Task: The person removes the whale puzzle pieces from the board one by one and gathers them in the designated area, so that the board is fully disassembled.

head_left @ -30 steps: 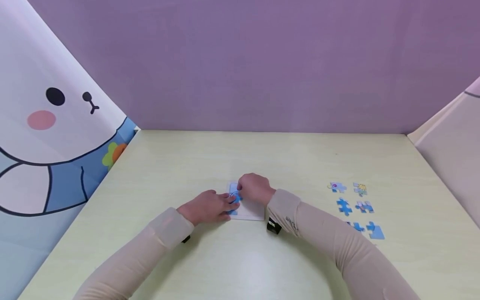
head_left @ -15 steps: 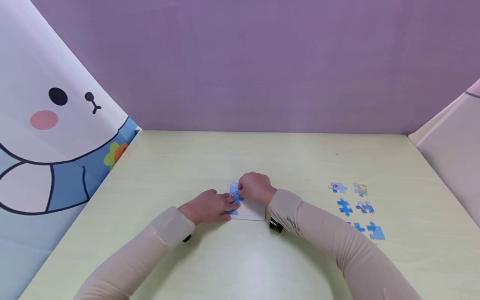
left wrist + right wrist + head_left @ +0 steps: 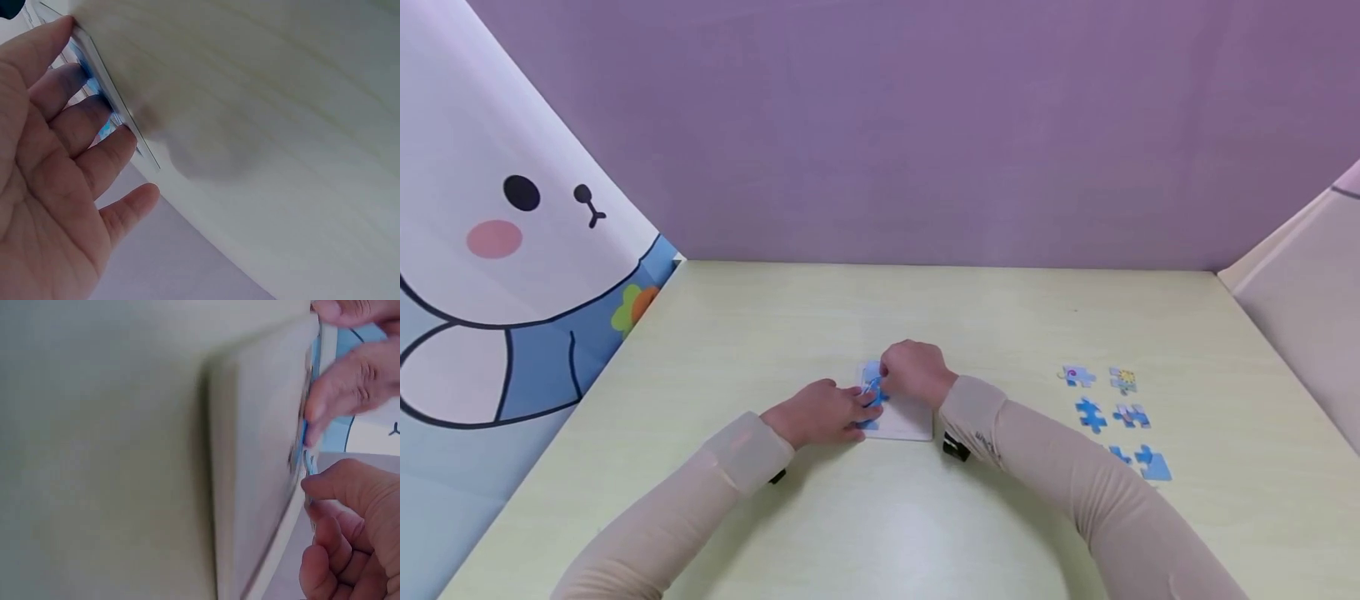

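A shallow white puzzle tray (image 3: 912,423) lies mid-table, its left part filled with blue puzzle pieces (image 3: 872,392). Spread fingers of my left hand (image 3: 820,414) rest on those pieces, over the tray's left edge. At the tray's far side my right hand (image 3: 917,371) is bent down, its thumb and fingers pinching a thin light-blue puzzle piece (image 3: 310,464) at the tray, in the right wrist view. Most of that piece is hidden by the fingers. In the left wrist view, the left fingertips (image 3: 119,140) meet the tray's raised rim (image 3: 112,87).
To the right lie several loose pieces, among them one with a purple spiral (image 3: 1078,376), a yellow one (image 3: 1123,379), a blue one (image 3: 1090,414) and a blue corner piece (image 3: 1156,467). The right sleeve (image 3: 1060,467) passes close by them. A purple cloth (image 3: 925,142) hangs behind the table.
My right hand has edged slightly toward the tray's far side, still pinching. The left hand keeps its place on the pieces. The head view has shifted a little.
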The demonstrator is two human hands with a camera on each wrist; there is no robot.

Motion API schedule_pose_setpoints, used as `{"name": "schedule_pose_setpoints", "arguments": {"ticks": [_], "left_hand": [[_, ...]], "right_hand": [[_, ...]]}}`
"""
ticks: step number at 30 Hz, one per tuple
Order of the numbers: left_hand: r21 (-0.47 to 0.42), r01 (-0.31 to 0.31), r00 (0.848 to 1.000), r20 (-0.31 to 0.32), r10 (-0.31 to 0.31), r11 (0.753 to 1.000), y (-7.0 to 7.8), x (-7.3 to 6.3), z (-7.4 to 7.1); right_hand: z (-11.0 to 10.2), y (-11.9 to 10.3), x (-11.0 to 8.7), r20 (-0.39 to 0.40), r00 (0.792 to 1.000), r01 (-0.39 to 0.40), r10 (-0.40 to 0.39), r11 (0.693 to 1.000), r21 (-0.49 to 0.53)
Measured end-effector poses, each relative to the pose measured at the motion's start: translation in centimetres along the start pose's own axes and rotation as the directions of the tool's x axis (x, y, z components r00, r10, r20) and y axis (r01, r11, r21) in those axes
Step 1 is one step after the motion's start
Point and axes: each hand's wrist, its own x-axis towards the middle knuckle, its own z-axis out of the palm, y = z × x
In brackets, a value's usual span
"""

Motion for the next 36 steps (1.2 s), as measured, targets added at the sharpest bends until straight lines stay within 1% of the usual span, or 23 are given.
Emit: {"name": "schedule_pose_setpoints", "arguments": {"ticks": [4,6,11,15,20,26,28,30,33,36], "left_hand": [[-0.051,0.030,0.999,0.030,-0.028,0.998,0.1,0.0,-0.1],[-0.062,0.038,0.999,0.039,-0.036,0.997,0.1,-0.1,-0.1],[-0.055,0.034,0.999,0.043,-0.032,0.998,0.1,-0.2,-0.3],[-0.073,0.039,0.998,0.054,-0.035,0.997,0.0,-0.2,-0.4],[-0.095,0.043,0.998,0.055,-0.038,0.994,-0.2,-0.1,-0.4],[-0.098,0.038,0.998,0.057,-0.032,0.995,-0.2,0.0,-0.3],[-0.098,0.029,0.998,0.053,-0.024,0.995,-0.2,0.0,-0.3],[-0.095,0.005,0.999,0.033,-0.002,0.995,-0.2,0.1,-0.2],[-0.081,-0.037,0.999,-0.019,0.036,0.996,-0.3,0.2,0.0],[-0.061,-0.061,0.996,-0.066,0.057,0.996,-0.4,0.2,0.2]], "right_hand": [[-0.4,0.7,0.1,-0.017,1.000,-0.018,0.018,1.000,0.007],[-0.5,1.1,0.0,-0.015,1.000,-0.018,0.018,1.000,0.010],[-0.7,2.4,-0.9,-0.019,1.000,0.010,-0.009,1.000,0.029],[-1.0,3.4,-1.8,-0.024,1.000,0.020,-0.020,0.999,0.035],[-1.3,4.4,-2.9,-0.015,1.000,0.015,-0.014,0.999,0.037],[-1.5,5.5,-3.8,-0.033,0.999,0.016,-0.015,1.000,0.021],[-1.5,6.0,-4.1,-0.041,0.999,0.013,-0.013,1.000,0.010],[-1.6,6.5,-4.4,-0.044,0.999,0.008,-0.008,1.000,-0.005],[-2.0,7.4,-4.8,-0.049,0.999,-0.002,0.001,1.000,-0.031],[-2.5,8.2,-5.2,-0.048,0.999,-0.002,0.000,0.999,-0.042]]}}
